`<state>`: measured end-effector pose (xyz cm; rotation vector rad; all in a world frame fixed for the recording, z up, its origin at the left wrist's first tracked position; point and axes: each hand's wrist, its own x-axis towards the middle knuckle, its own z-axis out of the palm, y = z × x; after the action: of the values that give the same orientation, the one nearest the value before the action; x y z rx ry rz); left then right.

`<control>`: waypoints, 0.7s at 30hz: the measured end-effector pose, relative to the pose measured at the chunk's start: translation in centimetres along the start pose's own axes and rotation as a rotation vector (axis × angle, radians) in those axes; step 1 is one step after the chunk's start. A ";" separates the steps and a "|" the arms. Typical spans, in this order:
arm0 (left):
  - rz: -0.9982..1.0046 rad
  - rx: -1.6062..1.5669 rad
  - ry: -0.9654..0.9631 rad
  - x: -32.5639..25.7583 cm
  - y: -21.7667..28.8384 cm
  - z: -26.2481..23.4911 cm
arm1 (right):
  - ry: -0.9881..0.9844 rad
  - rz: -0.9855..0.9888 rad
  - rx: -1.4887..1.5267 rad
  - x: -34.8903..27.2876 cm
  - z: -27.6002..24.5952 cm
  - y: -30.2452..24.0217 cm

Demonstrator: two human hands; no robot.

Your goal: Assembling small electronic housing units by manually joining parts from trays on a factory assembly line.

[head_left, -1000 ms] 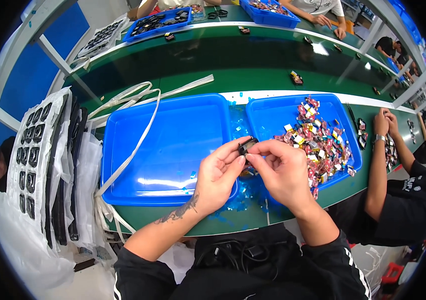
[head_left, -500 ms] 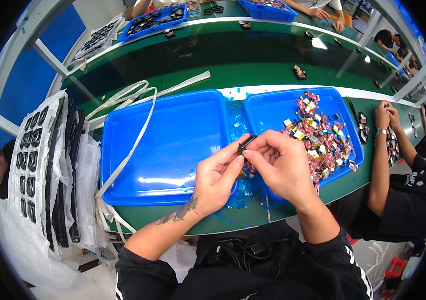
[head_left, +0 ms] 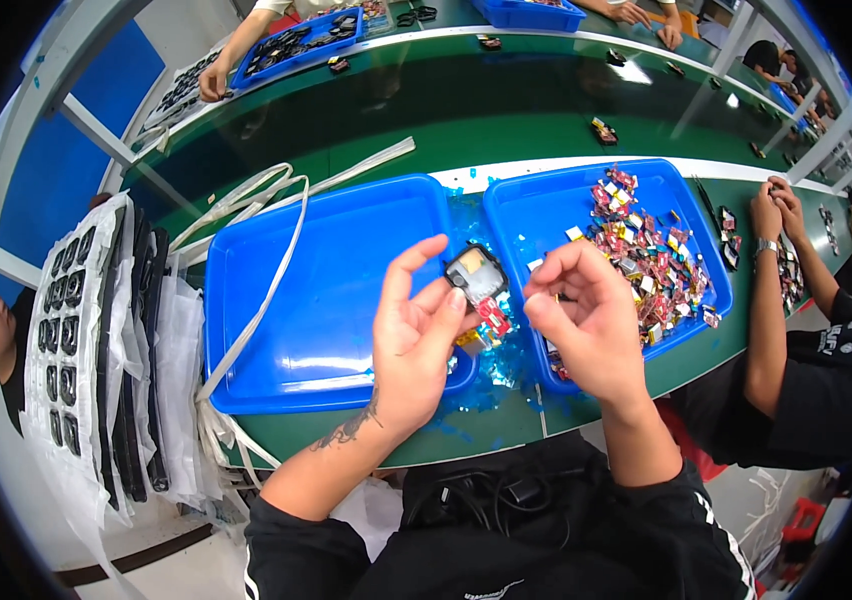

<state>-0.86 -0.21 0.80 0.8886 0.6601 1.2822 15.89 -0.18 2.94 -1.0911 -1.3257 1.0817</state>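
Head view: small black square part (head_left: 476, 273) is pinched in the left hand (head_left: 414, 335) above the tabletop's near edge, between the two blue trays (head_left: 321, 300). Right hand (head_left: 586, 320) is half curled, fingertips pinched together; anything held can't be made out. Grip is best kept at the edges.

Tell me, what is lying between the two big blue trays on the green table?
In the head view, the gap between the left tray and the right tray holds a scatter of small shiny blue scraps, running down toward the hands.
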 end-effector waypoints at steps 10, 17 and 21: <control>0.462 0.949 -0.228 0.3 2.2 -0.8 | -0.159 0.169 0.179 -0.9 -0.4 -0.1; 0.363 0.992 -0.324 0.0 3.3 -0.9 | -0.258 0.067 0.063 -1.3 -1.1 -0.3; 0.188 0.849 -0.295 -0.1 2.3 -1.1 | -0.162 -0.039 -0.151 -2.1 -0.7 -0.2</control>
<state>-2.96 -0.02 2.20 1.8294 0.9121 0.9837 16.62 -2.27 2.77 -1.1012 -1.5724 1.0729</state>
